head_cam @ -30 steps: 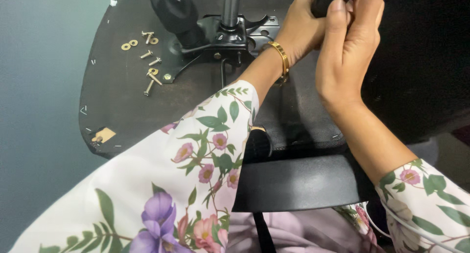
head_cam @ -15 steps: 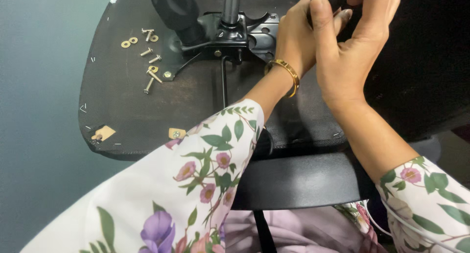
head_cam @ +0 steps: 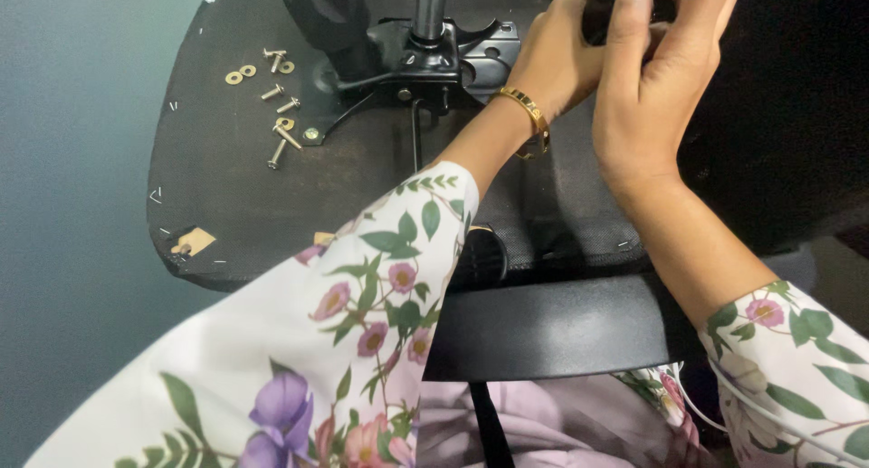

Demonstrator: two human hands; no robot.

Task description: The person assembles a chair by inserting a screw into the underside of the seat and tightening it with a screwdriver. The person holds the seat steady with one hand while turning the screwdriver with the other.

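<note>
An upturned black chair seat point(head_cam: 272, 205) lies in front of me, underside up. A black metal mechanism plate point(head_cam: 434, 61) with a grey cylinder point(head_cam: 430, 6) is fixed at its middle. My left hand point(head_cam: 552, 61), with a gold bracelet point(head_cam: 529, 115) on its wrist, and my right hand point(head_cam: 652, 97) are both closed around a black part point(head_cam: 605, 11) at the top edge of the view. Most of that part is hidden by my fingers and cut off by the frame.
Several loose brass bolts and washers point(head_cam: 272, 97) lie on the seat underside at the upper left. A tan paper tag point(head_cam: 193, 242) is stuck near the seat's left rim. A black curved panel point(head_cam: 552, 328) crosses below my forearms. Grey floor point(head_cam: 72, 205) is at left.
Both hands have shifted slightly up and to the right with the black part. My right fingers now wrap further over it. The bolts have not moved.
</note>
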